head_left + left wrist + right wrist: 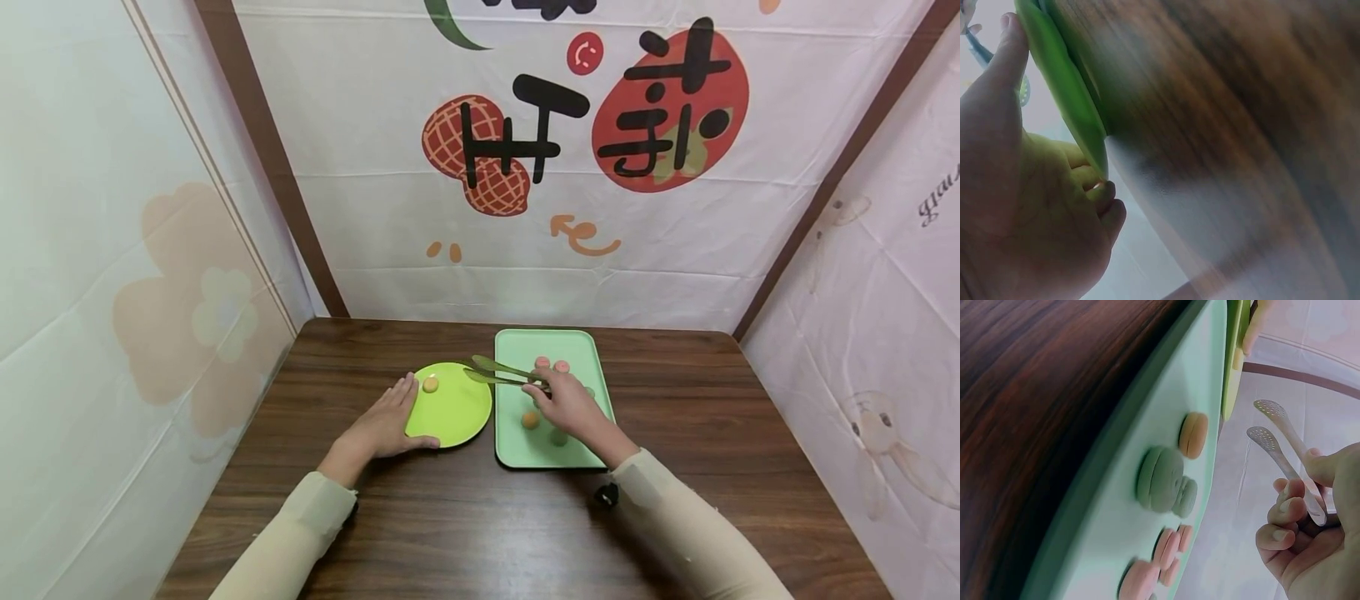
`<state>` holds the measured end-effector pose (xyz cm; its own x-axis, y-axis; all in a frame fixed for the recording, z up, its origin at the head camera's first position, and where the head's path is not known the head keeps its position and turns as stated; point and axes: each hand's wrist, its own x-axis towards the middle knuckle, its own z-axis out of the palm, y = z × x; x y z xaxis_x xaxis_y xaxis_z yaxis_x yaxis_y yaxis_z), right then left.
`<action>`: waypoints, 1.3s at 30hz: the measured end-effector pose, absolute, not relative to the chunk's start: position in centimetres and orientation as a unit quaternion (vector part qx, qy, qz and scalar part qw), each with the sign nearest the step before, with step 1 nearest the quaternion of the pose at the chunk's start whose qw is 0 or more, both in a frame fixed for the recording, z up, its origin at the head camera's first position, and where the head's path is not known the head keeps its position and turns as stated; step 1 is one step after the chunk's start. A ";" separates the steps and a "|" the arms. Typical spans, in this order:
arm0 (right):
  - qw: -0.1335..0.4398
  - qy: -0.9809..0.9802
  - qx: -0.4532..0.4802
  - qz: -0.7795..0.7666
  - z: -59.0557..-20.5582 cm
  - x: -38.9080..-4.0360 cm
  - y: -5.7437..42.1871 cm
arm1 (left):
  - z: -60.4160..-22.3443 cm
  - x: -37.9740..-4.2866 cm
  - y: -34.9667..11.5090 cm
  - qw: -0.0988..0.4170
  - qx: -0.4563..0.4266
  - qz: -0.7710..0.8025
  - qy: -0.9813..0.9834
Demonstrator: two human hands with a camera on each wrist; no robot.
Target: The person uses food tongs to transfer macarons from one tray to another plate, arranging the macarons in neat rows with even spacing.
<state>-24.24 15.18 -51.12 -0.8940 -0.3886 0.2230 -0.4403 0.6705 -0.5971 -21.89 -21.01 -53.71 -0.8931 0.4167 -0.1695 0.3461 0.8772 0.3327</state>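
Observation:
In the head view, my left hand (387,423) rests against the left rim of a lime-green round plate (452,418), fingers stretched along the edge and thumb at the near side. One orange macaron (431,384) lies on that plate near the far left. My right hand (572,406) grips a pair of tongs (501,369) above a mint-green tray (517,454). The tongs' perforated tips (1263,437) are apart with nothing between them, overlapping the plate's right rim in the head view. On the tray sit an orange macaron (1194,435), green macarons (1161,479) and several pink macarons (1139,581).
Plate and tray stand side by side on a dark wooden table (465,533). Printed fabric walls (375,225) enclose the table at the back and on both sides. A small black object (607,496) shows by the right cuff.

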 end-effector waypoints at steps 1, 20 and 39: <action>0.040 -0.914 0.226 0.335 -51.1 -24.2 15.4 | -53.7 -21.9 -21.0 0.118 0.199 0.151 0.961; 0.032 -0.921 0.180 0.345 -51.3 -23.6 19.2 | -54.0 -21.9 -21.0 0.109 0.199 0.158 0.961; 0.051 -0.931 0.143 0.333 -51.9 -23.7 22.1 | -54.2 -21.9 -21.1 0.104 0.200 0.159 0.961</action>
<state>-23.66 22.05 -51.92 -0.9538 -0.2328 0.1899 -0.3005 0.7373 -0.6051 -21.94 -21.08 -54.21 -0.8987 0.4168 -0.1363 0.3507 0.8698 0.3471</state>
